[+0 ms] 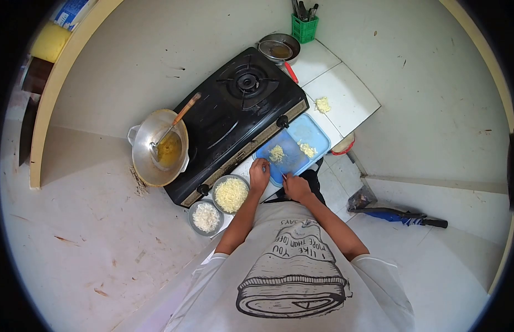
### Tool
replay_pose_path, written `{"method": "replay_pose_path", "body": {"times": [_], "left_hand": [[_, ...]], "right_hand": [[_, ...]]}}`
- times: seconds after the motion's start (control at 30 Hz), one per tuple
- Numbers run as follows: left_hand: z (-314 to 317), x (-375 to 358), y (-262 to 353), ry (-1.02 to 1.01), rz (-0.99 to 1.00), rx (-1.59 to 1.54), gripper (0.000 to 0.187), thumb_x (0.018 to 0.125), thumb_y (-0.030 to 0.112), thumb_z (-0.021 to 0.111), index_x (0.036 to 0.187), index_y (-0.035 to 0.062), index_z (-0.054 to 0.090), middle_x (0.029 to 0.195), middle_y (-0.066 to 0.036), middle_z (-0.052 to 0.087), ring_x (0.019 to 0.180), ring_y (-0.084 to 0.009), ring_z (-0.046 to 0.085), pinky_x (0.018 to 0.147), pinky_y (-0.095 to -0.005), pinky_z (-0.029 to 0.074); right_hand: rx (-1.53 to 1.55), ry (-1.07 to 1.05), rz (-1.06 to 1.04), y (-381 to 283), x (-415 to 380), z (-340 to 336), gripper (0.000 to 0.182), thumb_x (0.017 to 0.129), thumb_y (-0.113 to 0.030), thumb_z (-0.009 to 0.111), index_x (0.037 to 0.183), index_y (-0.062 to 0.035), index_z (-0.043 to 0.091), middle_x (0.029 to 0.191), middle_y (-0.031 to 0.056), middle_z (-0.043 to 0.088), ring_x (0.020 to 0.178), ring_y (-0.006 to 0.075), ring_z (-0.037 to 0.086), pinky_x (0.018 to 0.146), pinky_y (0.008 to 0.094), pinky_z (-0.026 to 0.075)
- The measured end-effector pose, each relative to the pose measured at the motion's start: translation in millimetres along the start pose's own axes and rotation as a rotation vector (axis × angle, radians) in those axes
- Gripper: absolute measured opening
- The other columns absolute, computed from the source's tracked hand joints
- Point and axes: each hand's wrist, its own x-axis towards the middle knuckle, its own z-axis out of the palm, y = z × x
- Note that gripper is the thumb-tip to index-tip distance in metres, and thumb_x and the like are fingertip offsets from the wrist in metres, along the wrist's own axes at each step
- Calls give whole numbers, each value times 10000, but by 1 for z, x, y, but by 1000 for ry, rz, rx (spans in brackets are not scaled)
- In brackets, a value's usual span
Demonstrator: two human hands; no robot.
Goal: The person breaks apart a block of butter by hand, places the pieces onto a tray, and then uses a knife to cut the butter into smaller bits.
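My left hand (260, 174) is closed at the near left edge of a blue cutting board (301, 156); what its fingers pinch is too small to make out. At the near edge of the board, my right hand (296, 187) is wrapped round what looks like a small knife (283, 175), mostly hidden by the fingers. Finely chopped pale yellow pieces (277, 154) lie on the board ahead of my left hand. Another small pile (307, 149) sits farther right on it. Beside my left forearm stand a bowl of pale yellow shreds (231, 194) and a bowl of white shreds (206, 217).
A black gas stove (223, 105) stands beyond the board. On its left burner sits a wok (147, 123) with yellow oil and a wooden-handled spatula (179, 117). A strainer and pan (279, 50), a green utensil basket (304, 30) and a pale pile (322, 105) are behind.
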Motion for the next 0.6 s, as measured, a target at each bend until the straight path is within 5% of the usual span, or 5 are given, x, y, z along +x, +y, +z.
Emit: {"method": "replay_pose_path", "body": {"times": [0.6], "left_hand": [[0, -1, -5, -12, 21, 6, 57, 837, -42, 637, 888, -18, 650, 872, -175, 660, 809, -339, 673, 736, -409, 542]], "right_hand": [[36, -50, -42, 1, 1, 3, 329, 974, -279, 528, 974, 46, 578, 739, 260, 679, 714, 443, 697, 669, 547, 572]]}}
